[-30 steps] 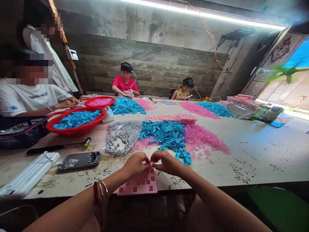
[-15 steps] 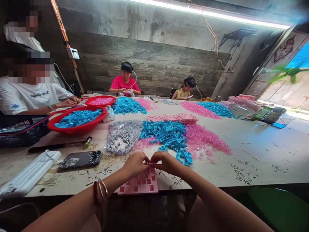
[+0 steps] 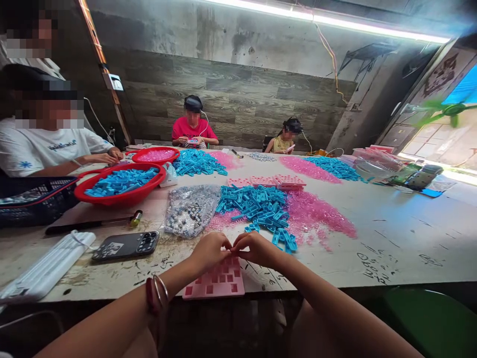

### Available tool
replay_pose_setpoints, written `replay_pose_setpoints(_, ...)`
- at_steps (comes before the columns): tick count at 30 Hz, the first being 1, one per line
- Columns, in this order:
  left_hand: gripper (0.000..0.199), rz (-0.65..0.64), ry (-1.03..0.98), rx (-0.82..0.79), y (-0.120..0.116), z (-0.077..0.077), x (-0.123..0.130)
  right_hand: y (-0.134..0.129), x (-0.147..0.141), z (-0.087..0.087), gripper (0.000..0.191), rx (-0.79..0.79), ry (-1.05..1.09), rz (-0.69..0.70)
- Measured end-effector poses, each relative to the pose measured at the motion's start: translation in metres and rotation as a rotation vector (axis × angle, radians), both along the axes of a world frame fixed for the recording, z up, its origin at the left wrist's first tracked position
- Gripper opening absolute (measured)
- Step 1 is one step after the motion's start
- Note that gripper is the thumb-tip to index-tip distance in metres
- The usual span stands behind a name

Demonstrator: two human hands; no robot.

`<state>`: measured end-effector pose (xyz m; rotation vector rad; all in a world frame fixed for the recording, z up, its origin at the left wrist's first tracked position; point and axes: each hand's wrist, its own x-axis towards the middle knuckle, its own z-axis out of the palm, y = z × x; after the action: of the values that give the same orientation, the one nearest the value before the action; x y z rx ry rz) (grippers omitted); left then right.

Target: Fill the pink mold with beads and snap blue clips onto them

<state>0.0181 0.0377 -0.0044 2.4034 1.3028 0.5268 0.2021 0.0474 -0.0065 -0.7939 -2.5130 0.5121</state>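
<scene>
Fingertips of my left hand and my right hand meet in a pinch over the far end of a pink plastic tray with square holes. Whatever lies between the fingertips is too small and covered to make out. The tray rests flat at the table's front edge, its far end partly behind my left hand. Just beyond my hands are a heap of blue plastic pieces and a spread of small clear pink pieces. A clear bag of small grey and dark parts lies to their left.
More pink trays lie behind the blue heap. On the left are a phone, a white power strip, a hammer, a red basin and a dark basket. Several people sit or stand around the table.
My hands stay pinched together above the tray, with only a slight shift of the fingers. The small pinkish bit glimpsed between the fingertips before is now hardly visible.
</scene>
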Motion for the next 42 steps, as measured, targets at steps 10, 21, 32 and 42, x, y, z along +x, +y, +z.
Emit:
replay_pose_setpoints(10,0.014,-0.085,-0.014,-0.028,0.002,-0.003,0.005,-0.005,-0.002,0.007,0.014,0.008,-0.009,-0.073)
replay_pose_setpoints(21,0.013,-0.087,0.018,-0.037,0.003,0.001,0.007,0.004,0.003,-0.005,0.011,-0.001,0.025,-0.068)
replay_pose_setpoints(32,0.01,-0.133,0.019,-0.068,0.01,-0.002,0.006,0.001,0.004,-0.006,0.017,-0.013,0.058,-0.069)
replay_pose_setpoints(42,0.01,-0.242,-0.003,-0.038,0.018,-0.006,0.004,0.002,0.007,-0.014,0.019,-0.013,0.093,-0.085)
